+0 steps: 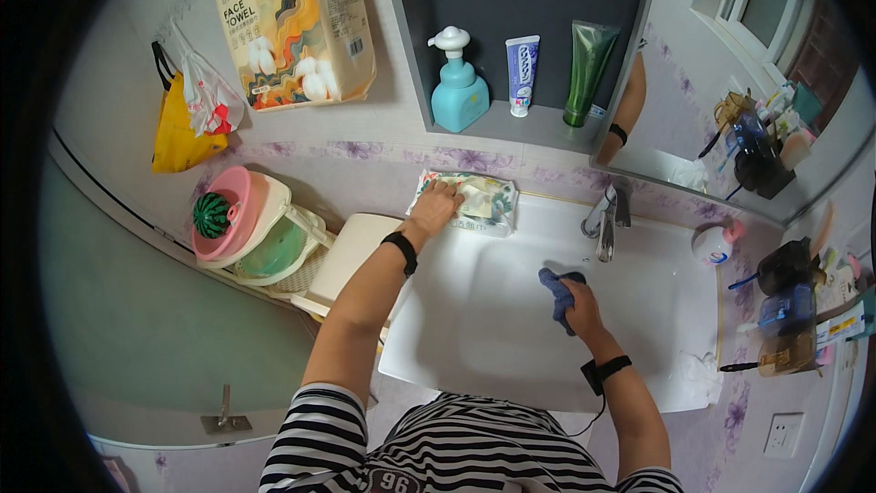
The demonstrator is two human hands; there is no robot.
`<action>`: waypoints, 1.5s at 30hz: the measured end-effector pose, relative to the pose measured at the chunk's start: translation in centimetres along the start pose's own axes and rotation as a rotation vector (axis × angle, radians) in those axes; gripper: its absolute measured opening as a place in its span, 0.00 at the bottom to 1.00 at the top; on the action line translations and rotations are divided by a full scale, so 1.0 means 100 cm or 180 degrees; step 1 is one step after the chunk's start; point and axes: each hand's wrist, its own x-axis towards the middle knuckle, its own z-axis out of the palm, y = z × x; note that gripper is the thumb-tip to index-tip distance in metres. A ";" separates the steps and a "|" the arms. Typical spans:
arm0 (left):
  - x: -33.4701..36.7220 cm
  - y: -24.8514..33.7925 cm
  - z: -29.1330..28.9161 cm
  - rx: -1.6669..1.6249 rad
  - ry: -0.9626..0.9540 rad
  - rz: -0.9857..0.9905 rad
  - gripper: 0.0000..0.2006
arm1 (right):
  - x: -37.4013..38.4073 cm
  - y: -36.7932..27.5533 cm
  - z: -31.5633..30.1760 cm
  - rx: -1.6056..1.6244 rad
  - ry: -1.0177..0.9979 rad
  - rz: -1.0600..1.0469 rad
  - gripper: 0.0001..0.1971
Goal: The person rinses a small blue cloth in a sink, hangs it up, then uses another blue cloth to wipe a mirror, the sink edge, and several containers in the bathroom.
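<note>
At the back left corner of the sink, my left hand is closed on a soft, floral-printed pack of face tissues, its fingers over the pack's left end. A pale tissue shows at the pack's top opening. Over the basin, right of the middle, my right hand grips a bunched dark blue cloth. Part of the cloth sticks out beyond the fingers, towards the back left. The chrome faucet stands behind my right hand, apart from it.
A grey wall niche holds a blue pump bottle, a toothpaste tube and a green tube. Stacked basins stand at the left. A white bottle sits at the sink's right back corner, near wall-mounted holders. Crumpled clear plastic lies at the sink's right front.
</note>
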 end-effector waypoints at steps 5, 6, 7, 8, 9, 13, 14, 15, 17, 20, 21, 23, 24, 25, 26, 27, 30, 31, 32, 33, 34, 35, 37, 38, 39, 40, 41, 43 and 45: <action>0.000 0.003 0.002 -0.0203 0.0338 -0.0170 0.16 | 0.010 -0.018 -0.012 0.0141 -0.0186 0.0199 0.25; 0.002 0.011 -0.017 -0.0366 0.0367 -0.0230 0.19 | 0.014 -0.021 -0.014 0.0609 -0.0231 0.0555 0.23; 0.000 0.016 -0.041 -0.0523 0.0380 -0.0314 0.22 | 0.016 -0.027 -0.015 0.1094 -0.0302 0.0901 0.22; -0.004 0.017 -0.062 -0.0494 0.0373 -0.0331 0.22 | 0.021 -0.035 -0.014 0.1119 -0.0315 0.0879 0.22; -0.008 0.018 -0.082 -0.1134 0.0612 -0.0550 0.22 | 0.028 -0.045 -0.013 0.1104 -0.0277 0.0720 0.23; 0.002 0.032 -0.155 -0.1714 0.2226 -0.0492 0.25 | 0.053 -0.070 -0.005 0.1554 -0.0329 0.0693 0.24; 0.010 0.035 -0.168 -0.1697 0.2243 -0.0491 0.25 | 0.057 -0.078 -0.003 0.1554 -0.0328 0.0669 0.24; 0.022 0.038 -0.179 -0.1815 0.2498 -0.0566 0.28 | 0.061 -0.084 -0.003 0.1701 -0.0477 0.0684 0.25; 0.046 0.041 -0.185 -0.1927 0.2793 -0.0622 0.31 | 0.065 -0.097 -0.004 0.1825 -0.0610 0.0664 0.25; 0.080 0.030 -0.164 -0.2232 0.2733 -0.1159 0.39 | 0.068 -0.109 -0.004 0.1680 -0.0590 0.0458 0.25; 0.087 0.029 -0.162 -0.2199 0.2778 -0.1142 0.39 | 0.068 -0.115 -0.008 0.1677 -0.0580 0.0403 0.25; 0.100 0.027 -0.160 -0.2142 0.2626 -0.1534 0.39 | 0.063 -0.122 -0.018 0.1803 -0.0581 0.0576 0.25; 0.106 0.027 -0.160 -0.1716 0.2817 -0.1498 0.40 | 0.062 -0.116 -0.016 0.1872 -0.0570 0.0557 0.24; 0.109 0.026 -0.159 -0.1695 0.2848 -0.1482 0.40 | 0.060 -0.115 -0.018 0.1872 -0.0558 0.0519 0.24; 0.113 0.031 -0.163 -0.1513 0.2728 -0.1754 0.39 | 0.057 -0.115 -0.023 0.1857 -0.0487 0.0556 0.24; 0.115 0.035 -0.167 -0.1328 0.2604 -0.2024 0.38 | 0.055 -0.115 -0.027 0.1844 -0.0417 0.0591 0.24; 0.118 0.036 -0.168 -0.1094 0.2534 -0.1879 0.31 | 0.051 -0.110 -0.029 0.1956 -0.0362 0.0594 0.23; 0.117 0.036 -0.168 -0.1074 0.2388 -0.1848 0.28 | 0.052 -0.109 -0.030 0.1957 -0.0357 0.0579 0.23; 0.115 0.036 -0.165 -0.1045 0.2617 -0.1806 0.24 | 0.053 -0.110 -0.029 0.1947 -0.0331 0.0477 0.23; 0.112 0.034 -0.164 -0.1024 0.2618 -0.1815 0.24 | 0.054 -0.113 -0.029 0.1939 -0.0309 0.0372 0.24; 0.106 0.030 -0.163 -0.1160 0.2666 -0.1668 0.23 | 0.055 -0.116 -0.028 0.1955 -0.0326 0.0357 0.24; 0.100 0.027 -0.162 -0.1307 0.2708 -0.1525 0.22 | 0.058 -0.122 -0.029 0.1975 -0.0341 0.0327 0.24; 0.091 0.046 -0.182 -0.1769 0.2521 -0.1674 0.22 | 0.068 -0.129 -0.041 0.1934 -0.0292 0.0321 0.24; 0.079 0.053 -0.194 -0.2159 0.2310 -0.1858 0.22 | 0.073 -0.137 -0.044 0.2054 0.0156 0.0192 0.23; 0.064 0.051 -0.195 -0.2130 0.2304 -0.1894 0.22 | 0.077 -0.152 -0.048 0.2193 0.0578 0.0069 0.23; 0.048 0.046 -0.196 -0.2366 0.2492 -0.1536 0.21 | 0.085 -0.168 -0.055 0.2415 0.0754 0.0082 0.22; 0.032 0.045 -0.197 -0.2599 0.2671 -0.1181 0.20 | 0.095 -0.189 -0.067 0.2633 0.0921 0.0106 0.21; 0.011 0.058 -0.205 -0.2970 0.2602 -0.1064 0.20 | 0.118 -0.210 -0.085 0.2674 0.0801 -0.0417 0.20; -0.001 0.072 -0.207 -0.3465 0.2386 -0.1056 0.20 | 0.148 -0.207 -0.064 0.2555 0.0545 -0.0851 0.18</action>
